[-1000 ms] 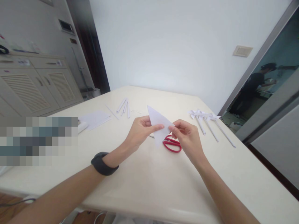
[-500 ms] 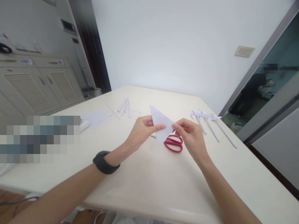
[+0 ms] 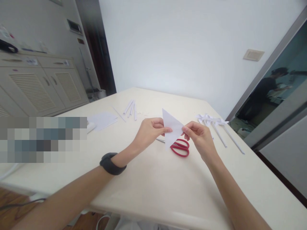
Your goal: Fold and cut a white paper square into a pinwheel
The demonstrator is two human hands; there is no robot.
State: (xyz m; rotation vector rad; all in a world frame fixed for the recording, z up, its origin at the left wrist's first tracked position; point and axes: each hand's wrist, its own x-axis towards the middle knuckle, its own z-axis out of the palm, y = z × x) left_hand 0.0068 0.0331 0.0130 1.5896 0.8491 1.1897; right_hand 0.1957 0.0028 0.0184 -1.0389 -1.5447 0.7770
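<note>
A white paper folded into a triangle (image 3: 172, 127) is held upright above the cream table (image 3: 153, 188). My left hand (image 3: 148, 131) pinches its left edge, thumb in front, a dark band on that wrist. My right hand (image 3: 199, 136) pinches the triangle's right corner. Red-handled scissors (image 3: 179, 148) lie flat on the table just below and behind the paper, between my hands.
Several rolled paper sticks (image 3: 130, 108) lie at the table's back left beside a flat white sheet (image 3: 102, 120). Paper pinwheels on sticks (image 3: 217, 126) lie at the right. A louvred cabinet (image 3: 35, 86) stands left. A glass door (image 3: 275, 89) at right reflects a person.
Both hands with the paper triangle sit slightly further right in the picture, as the camera has turned a little. The grip and the scissors look unchanged.
</note>
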